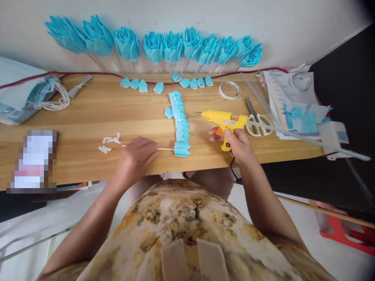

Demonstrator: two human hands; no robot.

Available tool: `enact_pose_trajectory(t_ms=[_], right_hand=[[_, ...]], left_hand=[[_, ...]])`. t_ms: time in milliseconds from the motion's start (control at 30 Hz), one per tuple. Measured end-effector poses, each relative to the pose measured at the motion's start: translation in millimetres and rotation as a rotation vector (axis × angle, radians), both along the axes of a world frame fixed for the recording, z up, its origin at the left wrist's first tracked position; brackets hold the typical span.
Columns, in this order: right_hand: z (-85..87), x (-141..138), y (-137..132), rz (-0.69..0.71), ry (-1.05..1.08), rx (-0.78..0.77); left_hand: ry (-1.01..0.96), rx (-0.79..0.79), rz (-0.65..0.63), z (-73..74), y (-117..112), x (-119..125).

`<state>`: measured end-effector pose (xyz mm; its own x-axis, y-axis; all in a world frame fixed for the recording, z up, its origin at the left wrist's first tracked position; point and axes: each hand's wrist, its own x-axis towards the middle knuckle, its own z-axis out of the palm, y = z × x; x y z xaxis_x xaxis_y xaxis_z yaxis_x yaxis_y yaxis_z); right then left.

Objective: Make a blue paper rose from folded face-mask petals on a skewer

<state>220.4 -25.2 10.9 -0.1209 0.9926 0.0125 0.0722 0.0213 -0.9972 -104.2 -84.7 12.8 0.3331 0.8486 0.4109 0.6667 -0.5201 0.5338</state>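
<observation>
The left hand lies over a stick, fingers together; whether it pinches, I cannot tell; the blue strip lies at its two o'clock, meeting the stick's end; the right hand grips a glue gun.

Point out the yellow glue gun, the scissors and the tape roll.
Yellow glue gun [223, 118]: head view, on its body.
Scissors [255, 114]: head view, near where blades meet handles.
Tape roll [224, 95]: head view, on the lower left of its ring.
</observation>
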Motion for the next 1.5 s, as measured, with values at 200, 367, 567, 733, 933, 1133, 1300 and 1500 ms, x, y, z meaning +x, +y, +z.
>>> enact_pose_trajectory(t_ms=[200,367,567,733,933,1133,1300,1500], right_hand=[[-0.2,-10,34,0.072,0.01,0.01],[-18.8,-11,43,0.136,-0.016,0.006],[-18.9,-13,37,0.086,-0.08,-0.043],[-20.5,-14,38,0.049,-0.079,-0.071],[-24.3,-10,39,0.056,-0.109,-0.06],[-23.3,-10,39,0.066,-0.113,-0.052],[-21.0,-10,39,0.06,-0.13,-0.055],[-16.2,-12,38,0.075,-0.143,-0.082]], left_hand=[[0.183,0.072,0.125,-19.7,7,-29],[0.221,0.064,0.114,-27.7,11,-28],[0.224,0.068,0.108,-33.0,15,-30],[0.173,0.093,0.101,-32.7,12,-31],[0.207,0.04,0.043,3.8,42,-26],[0.369,-0.202,0.182,13.1,133,2],[0.383,-0.362,0.211,-6.0,169,18],[0.333,-0.437,0.199,-8.8,169,21]])
